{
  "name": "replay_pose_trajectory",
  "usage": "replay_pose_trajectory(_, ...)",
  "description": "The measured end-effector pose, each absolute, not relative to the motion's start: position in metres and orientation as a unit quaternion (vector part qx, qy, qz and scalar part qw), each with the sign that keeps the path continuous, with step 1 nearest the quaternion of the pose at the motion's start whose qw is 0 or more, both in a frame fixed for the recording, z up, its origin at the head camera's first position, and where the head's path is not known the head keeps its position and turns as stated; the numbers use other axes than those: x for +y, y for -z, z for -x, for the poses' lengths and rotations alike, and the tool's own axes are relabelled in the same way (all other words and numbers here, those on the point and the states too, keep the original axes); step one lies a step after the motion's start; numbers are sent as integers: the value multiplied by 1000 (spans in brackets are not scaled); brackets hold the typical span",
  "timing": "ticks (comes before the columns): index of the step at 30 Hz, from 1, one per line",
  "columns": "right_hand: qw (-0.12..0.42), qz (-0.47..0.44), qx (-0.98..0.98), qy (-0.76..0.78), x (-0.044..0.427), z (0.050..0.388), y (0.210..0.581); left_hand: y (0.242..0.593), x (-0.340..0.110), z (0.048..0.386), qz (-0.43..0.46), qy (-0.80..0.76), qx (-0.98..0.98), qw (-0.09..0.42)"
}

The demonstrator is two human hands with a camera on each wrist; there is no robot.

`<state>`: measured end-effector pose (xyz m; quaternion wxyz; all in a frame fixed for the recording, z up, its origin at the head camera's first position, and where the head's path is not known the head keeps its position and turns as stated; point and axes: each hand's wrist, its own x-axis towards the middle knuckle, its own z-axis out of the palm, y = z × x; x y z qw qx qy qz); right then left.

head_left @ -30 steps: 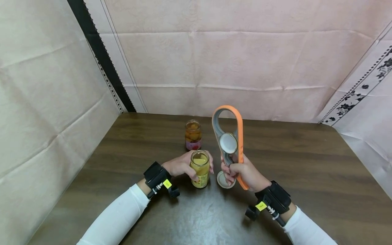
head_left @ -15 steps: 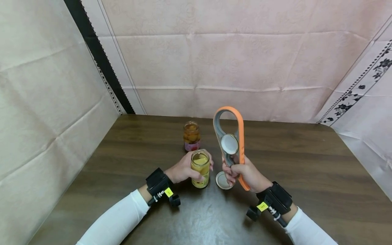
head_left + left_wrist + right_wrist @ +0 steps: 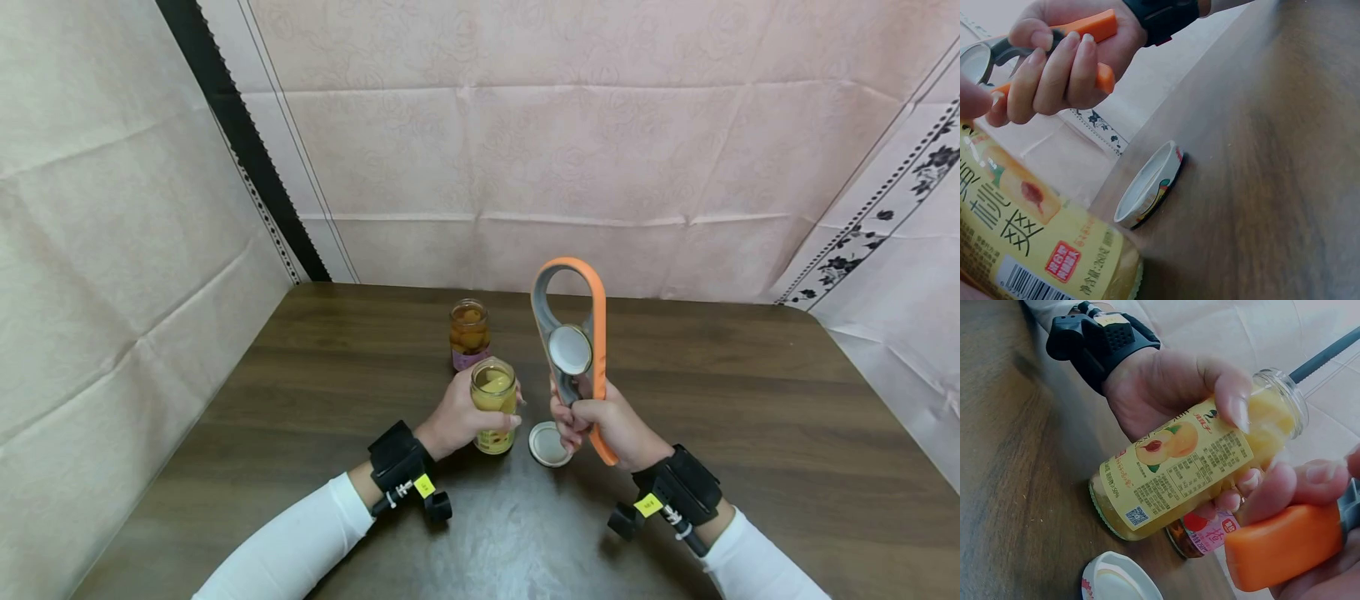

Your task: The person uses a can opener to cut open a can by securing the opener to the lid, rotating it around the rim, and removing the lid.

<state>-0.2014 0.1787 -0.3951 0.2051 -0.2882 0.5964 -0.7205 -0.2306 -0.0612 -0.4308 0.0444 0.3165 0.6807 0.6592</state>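
Note:
My left hand grips an uncapped glass jar of yellow peaches, its thumb across the front. A yellow peach label covers the jar's side in the right wrist view. In my right hand is a jar opener with orange and grey handles, its large loop upward. A metal lid, pale inside face showing, sits between the opener's arms. Another lid lies inside-up on the table beside the peach jar. The fingers behind the jar are partly hidden.
Just behind my left hand stands a second glass jar with amber fruit and a pink label. The wooden table ends at a pale cloth backdrop, and another cloth hangs on the left.
My left thumb has moved up and across the peach jar, and that hand has shifted slightly right. The right hand has moved slightly right with the opener and its lid.

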Motion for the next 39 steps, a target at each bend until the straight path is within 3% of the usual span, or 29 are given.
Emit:
replay_pose_trajectory(17, 201, 287, 596, 722, 183, 203, 390, 431, -39, 235, -228, -645, 725, -78)
replay_pose_trajectory(39, 176, 285, 587, 737, 196, 205, 380, 426, 1, 261, -185, -648, 734, -81)
